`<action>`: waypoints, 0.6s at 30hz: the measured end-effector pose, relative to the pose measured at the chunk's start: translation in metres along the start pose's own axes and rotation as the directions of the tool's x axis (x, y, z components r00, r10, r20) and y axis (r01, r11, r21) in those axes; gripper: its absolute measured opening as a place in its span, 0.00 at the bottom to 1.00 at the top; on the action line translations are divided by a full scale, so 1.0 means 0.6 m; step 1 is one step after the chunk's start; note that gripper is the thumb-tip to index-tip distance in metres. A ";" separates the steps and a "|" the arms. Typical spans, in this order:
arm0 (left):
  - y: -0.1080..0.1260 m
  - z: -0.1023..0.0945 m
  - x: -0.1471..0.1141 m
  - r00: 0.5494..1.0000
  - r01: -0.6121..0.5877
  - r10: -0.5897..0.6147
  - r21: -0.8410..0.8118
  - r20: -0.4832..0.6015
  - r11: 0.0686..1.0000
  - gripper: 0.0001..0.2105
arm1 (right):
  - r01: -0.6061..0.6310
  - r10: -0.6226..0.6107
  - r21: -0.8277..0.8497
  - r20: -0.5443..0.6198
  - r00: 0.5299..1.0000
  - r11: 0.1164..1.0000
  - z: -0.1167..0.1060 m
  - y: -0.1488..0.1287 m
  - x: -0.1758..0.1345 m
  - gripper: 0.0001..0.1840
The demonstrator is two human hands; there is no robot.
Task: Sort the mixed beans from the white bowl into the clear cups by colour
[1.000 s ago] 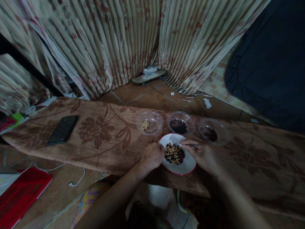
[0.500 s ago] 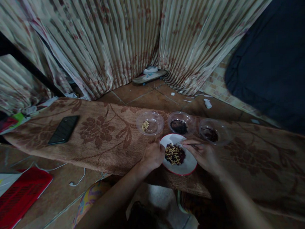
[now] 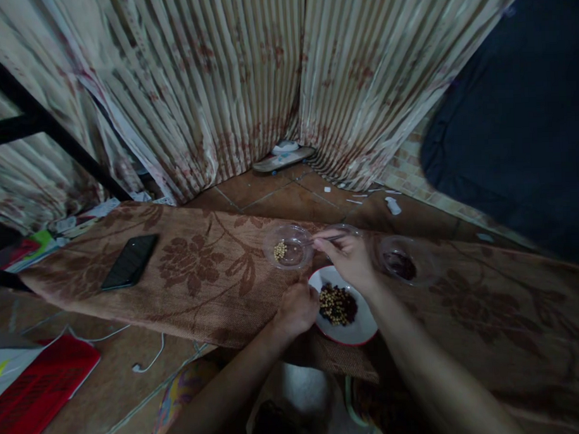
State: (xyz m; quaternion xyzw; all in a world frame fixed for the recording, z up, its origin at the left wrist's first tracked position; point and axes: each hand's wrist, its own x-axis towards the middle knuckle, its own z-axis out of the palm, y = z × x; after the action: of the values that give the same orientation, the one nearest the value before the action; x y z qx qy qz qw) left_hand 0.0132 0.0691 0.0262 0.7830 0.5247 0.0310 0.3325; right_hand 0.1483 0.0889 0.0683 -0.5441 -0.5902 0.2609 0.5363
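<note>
My left hand (image 3: pixel 299 307) is closed at the left rim of a white plate with a red edge (image 3: pixel 367 325), gripping it. On the plate lies a mixed heap of pale yellow and dark beans (image 3: pixel 337 305). My right hand (image 3: pixel 350 260) pinches slim, dark tweezers (image 3: pixel 329 238), their tip at the right rim of a clear plastic bowl (image 3: pixel 294 236). In that bowl sits a small pile of yellow beans (image 3: pixel 280 250). A second clear bowl (image 3: pixel 349 229) is mostly hidden behind my right hand. The third clear bowl (image 3: pixel 421 257), on the right, contains dark reddish beans (image 3: pixel 402 265).
A brown flowered cloth (image 3: pixel 245 294) covers the narrow table. A black phone (image 3: pixel 129 262) lies at its left. Beyond are a skateboard (image 3: pixel 284 159), striped curtains (image 3: pixel 247 85) and white scraps (image 3: pixel 392 205) on the tiled floor. A red crate-like object (image 3: pixel 53 383) stands lower left.
My right hand has moved from over the plate up and left to the yellow-bean bowl, still with the tweezers. My left hand stays at the plate's rim. The view has shifted slightly.
</note>
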 end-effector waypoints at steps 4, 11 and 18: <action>-0.003 0.003 0.003 1.000 0.004 -0.004 -0.005 -0.005 1.000 0.15 | 0.038 -0.035 -0.107 0.029 0.999 0.994 -0.004 -0.004 -0.006 0.11; -0.013 0.013 0.006 0.999 -0.025 0.025 -0.003 -0.030 1.000 0.16 | -0.187 0.183 -0.083 -0.054 0.982 0.979 -0.079 0.018 -0.098 0.11; -0.005 0.007 0.002 1.000 0.009 -0.009 0.011 -0.012 1.000 0.17 | -0.176 0.181 -0.158 0.023 0.983 0.972 -0.088 0.055 -0.135 0.11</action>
State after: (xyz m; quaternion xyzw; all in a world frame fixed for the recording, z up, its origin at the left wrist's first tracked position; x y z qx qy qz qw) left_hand 0.0131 0.0691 0.0211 0.7824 0.5304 0.0314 0.3249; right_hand 0.1951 0.0086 0.0261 -0.6301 -0.5674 0.2714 0.4554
